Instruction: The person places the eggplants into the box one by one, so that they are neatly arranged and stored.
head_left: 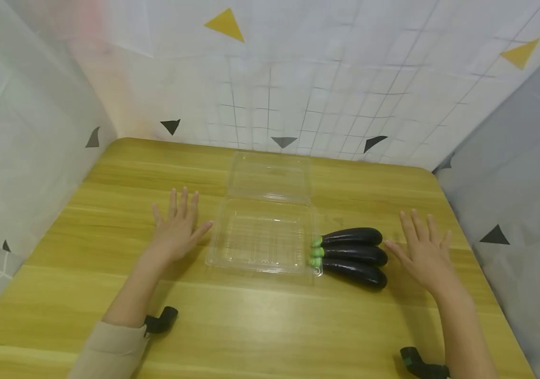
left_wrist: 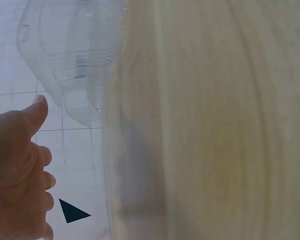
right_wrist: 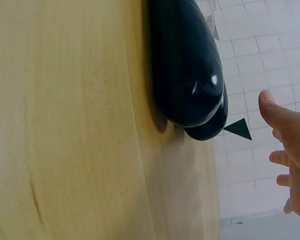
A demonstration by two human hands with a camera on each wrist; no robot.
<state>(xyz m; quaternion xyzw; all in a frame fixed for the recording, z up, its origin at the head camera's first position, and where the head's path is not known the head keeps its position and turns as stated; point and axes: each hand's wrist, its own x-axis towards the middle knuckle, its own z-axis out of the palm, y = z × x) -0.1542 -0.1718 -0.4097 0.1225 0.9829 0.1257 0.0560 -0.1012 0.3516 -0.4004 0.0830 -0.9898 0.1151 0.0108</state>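
Observation:
A clear plastic clamshell box (head_left: 262, 271) lies on the table with its lid (head_left: 270, 176) folded back toward the wall. Three dark purple eggplants (head_left: 352, 252) lie side by side at the box's right, their green stem ends at its right edge. My left hand (head_left: 175, 234) is spread over the table to the left of the box, thumb toward it, holding nothing. Fingers apart, my right hand (head_left: 426, 258) hovers just right of the eggplants' rounded ends and holds nothing. In the right wrist view, the thumb stands apart from the nearest eggplant (right_wrist: 187, 75).
The wooden table (head_left: 260, 326) backs onto a white sheet (head_left: 270, 79) with grid lines and triangles. Similar sheets hang at the left and right sides. Black wrist mounts (head_left: 160, 320) sit on both forearms.

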